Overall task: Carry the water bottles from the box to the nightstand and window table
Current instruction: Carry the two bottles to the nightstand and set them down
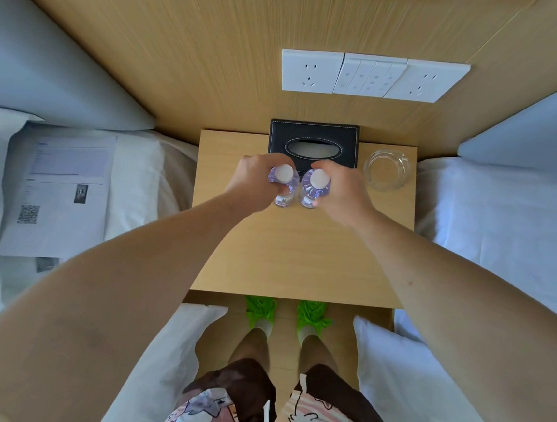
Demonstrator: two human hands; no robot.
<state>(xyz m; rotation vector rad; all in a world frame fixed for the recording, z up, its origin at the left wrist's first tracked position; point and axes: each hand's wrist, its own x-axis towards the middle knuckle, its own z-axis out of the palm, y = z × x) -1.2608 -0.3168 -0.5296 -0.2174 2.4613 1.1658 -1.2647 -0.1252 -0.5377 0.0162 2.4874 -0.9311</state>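
Left hand [256,183] gripping left bottle [285,181], right hand [342,191] gripping right bottle [315,185]

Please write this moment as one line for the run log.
left hand: grips left bottle | right hand: grips right bottle | bottles upright, side by side on nightstand | before tissue box

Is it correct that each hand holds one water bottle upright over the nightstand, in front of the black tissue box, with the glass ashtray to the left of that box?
Not quite: the head view shows the glass ashtray to the right of the tissue box. The rest stands: left hand and right hand each hold a water bottle upright over the nightstand.
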